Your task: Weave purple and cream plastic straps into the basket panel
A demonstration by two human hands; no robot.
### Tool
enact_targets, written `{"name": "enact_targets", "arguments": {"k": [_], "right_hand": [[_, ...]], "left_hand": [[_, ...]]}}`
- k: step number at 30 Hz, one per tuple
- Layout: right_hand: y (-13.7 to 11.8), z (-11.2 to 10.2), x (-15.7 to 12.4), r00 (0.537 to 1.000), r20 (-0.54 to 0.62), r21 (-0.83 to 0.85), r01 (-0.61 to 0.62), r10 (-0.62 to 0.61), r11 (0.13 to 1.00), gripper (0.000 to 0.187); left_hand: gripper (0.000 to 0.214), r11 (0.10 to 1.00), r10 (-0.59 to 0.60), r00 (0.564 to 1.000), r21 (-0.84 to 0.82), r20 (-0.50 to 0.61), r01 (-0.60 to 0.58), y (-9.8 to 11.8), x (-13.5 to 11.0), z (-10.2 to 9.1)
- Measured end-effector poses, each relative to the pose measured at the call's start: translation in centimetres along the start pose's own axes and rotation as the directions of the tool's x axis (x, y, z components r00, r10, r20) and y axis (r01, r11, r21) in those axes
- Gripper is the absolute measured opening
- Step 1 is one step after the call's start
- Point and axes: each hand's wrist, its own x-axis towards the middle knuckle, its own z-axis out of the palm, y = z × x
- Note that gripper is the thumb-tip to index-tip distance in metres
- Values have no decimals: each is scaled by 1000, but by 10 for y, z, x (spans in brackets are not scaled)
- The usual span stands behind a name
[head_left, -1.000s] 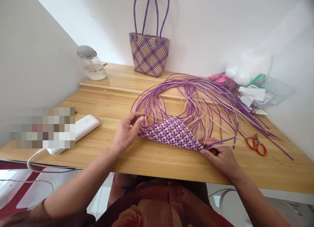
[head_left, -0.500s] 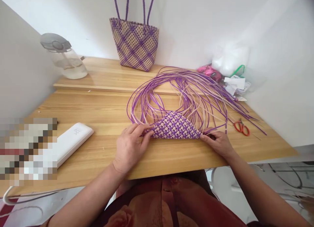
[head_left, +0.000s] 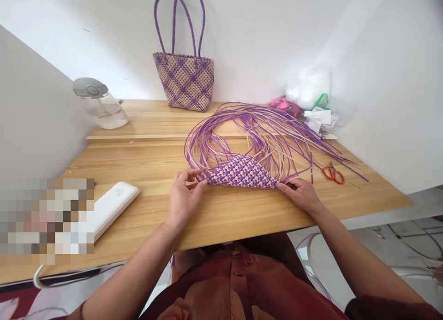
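Observation:
A purple and beige woven piece [head_left: 244, 173] lies near the table's front, its top edge bowed up and its lower edge almost straight. My left hand [head_left: 187, 193] pinches its left corner between thumb and fingers. At the opposite corner, my right hand [head_left: 298, 193] grips the weave with thumb on the near side; some of its fingers are hidden behind the strands. Long loose purple and beige strands [head_left: 258, 119] run from the far side of the piece, curl round in a big loop and trail off to the right.
A finished woven handbag [head_left: 187, 82] stands at the wall. Orange-handled scissors [head_left: 333, 173] lie right of the strands. A water bottle [head_left: 104, 108] is at back left, a white power bank [head_left: 117, 204] at left, plastic bags [head_left: 308, 89] at back right. A low ledge [head_left: 145, 138] crosses the table.
The camera view has tilted up, so the bag's whole handles show. Both hands keep hold of the woven piece's corners, and its lower edge now slopes slightly and bows.

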Motion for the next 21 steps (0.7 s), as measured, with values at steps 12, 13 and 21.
{"name": "enact_targets", "arguments": {"k": [12, 13, 21], "right_hand": [[-4, 3, -2, 997, -60, 176, 57, -47, 983, 34], [-3, 3, -3, 995, -91, 210, 58, -39, 976, 34], [-4, 15, 8, 922, -363, 154, 203, -135, 967, 37]], "left_hand": [[48, 907, -131, 988, -392, 85, 154, -2, 11, 3], [49, 827, -165, 979, -524, 119, 203, 0, 11, 5], [43, 538, -375, 915, -770, 146, 344, -4, 16, 12]]}}
